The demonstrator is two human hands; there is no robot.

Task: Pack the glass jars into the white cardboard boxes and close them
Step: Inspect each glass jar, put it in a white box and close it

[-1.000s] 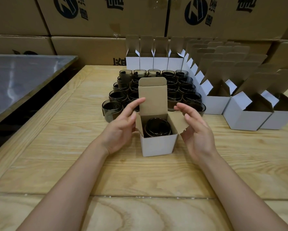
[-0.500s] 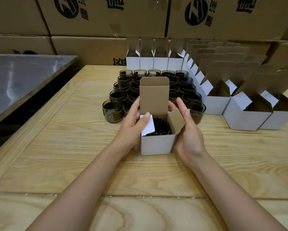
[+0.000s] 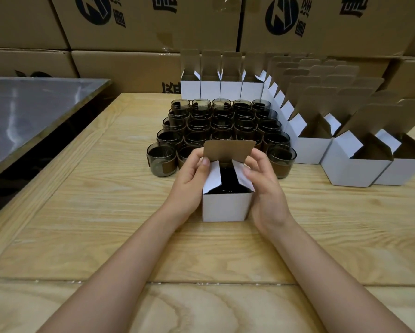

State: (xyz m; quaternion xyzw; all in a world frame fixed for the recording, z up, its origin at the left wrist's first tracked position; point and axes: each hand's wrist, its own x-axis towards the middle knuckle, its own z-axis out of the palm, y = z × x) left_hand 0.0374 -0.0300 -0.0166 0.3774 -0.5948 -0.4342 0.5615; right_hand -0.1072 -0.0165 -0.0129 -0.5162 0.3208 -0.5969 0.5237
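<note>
A small white cardboard box (image 3: 225, 206) stands on the wooden table (image 3: 81, 212) in front of me. A dark glass jar (image 3: 226, 179) shows through the gap between its two folded side flaps. My left hand (image 3: 192, 176) grips the box's left side, thumb on the left flap. My right hand (image 3: 264, 183) grips the right side, fingers on the right flap. Both hands tip the brown lid flap (image 3: 228, 150) forward over the opening. Behind the box stand several dark glass jars (image 3: 223, 123) in rows.
Several open white boxes (image 3: 353, 169) stand in rows at the right and along the back (image 3: 211, 87). Large brown cartons (image 3: 153, 22) are stacked behind the table. A grey metal surface (image 3: 28, 116) lies at the left.
Both side flaps have been folded in over the jar. The upright lid flap has tipped forward and down, with both hands now round the box's top.
</note>
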